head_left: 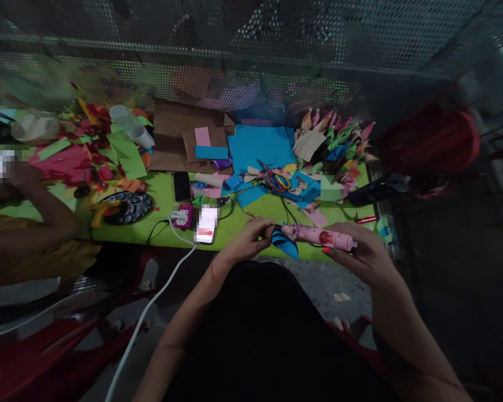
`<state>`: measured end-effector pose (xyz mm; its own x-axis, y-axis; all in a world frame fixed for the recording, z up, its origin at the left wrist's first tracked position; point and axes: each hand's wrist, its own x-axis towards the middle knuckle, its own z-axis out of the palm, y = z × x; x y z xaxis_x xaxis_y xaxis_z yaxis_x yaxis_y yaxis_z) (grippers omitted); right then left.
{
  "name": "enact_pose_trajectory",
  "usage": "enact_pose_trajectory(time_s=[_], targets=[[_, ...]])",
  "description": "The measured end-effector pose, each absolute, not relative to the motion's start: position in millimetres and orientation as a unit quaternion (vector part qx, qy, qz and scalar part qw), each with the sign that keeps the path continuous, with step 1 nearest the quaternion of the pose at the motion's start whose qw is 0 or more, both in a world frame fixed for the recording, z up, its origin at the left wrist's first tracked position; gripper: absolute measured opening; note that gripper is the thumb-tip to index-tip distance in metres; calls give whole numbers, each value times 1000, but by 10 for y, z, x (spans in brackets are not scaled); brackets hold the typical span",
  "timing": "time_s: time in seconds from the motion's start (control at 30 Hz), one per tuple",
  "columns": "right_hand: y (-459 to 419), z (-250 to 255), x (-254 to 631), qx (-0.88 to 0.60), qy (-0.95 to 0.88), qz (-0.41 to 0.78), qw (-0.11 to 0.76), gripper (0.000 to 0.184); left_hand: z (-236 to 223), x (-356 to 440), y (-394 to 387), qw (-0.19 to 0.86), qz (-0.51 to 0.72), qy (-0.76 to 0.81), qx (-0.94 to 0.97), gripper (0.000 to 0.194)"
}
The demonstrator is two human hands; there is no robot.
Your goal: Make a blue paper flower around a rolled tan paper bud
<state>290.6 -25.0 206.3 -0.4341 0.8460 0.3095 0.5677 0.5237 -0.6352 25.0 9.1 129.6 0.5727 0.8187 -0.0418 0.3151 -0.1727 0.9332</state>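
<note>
My left hand (254, 239) is closed, pinching a folded blue paper piece (285, 245) with a brown part at its base. The blue folds fan out to the right of my fingers, in front of my body. In my right hand (362, 257) is a pink glue gun (318, 235), its body lying nearly level and its nose pointing left. The nose is right at the blue paper piece; whether they touch I cannot tell. My right thumb, with a red nail, lies below the gun's body, and its handle is hidden.
The green-topped table (163, 190) holds blue paper sheets (262, 146), paper flowers (335, 134), scissors (268, 167), a dark phone (181, 186) and a lit phone (206, 224). A white cable (151, 304) crosses left of me. At far left another person's arm (46, 206) holds something blurred.
</note>
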Motion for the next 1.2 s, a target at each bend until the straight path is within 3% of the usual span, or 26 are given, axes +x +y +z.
enact_pose_trajectory(time_s=[0.17, 1.2], targets=[[-277, 2085, 2944, -454, -818, 194, 295, 12, 1277, 247, 96, 512, 259, 389, 720, 30], [-259, 2193, 2954, -455, -833, 159, 272, 13, 1285, 286, 121, 516, 262, 392, 715, 26]])
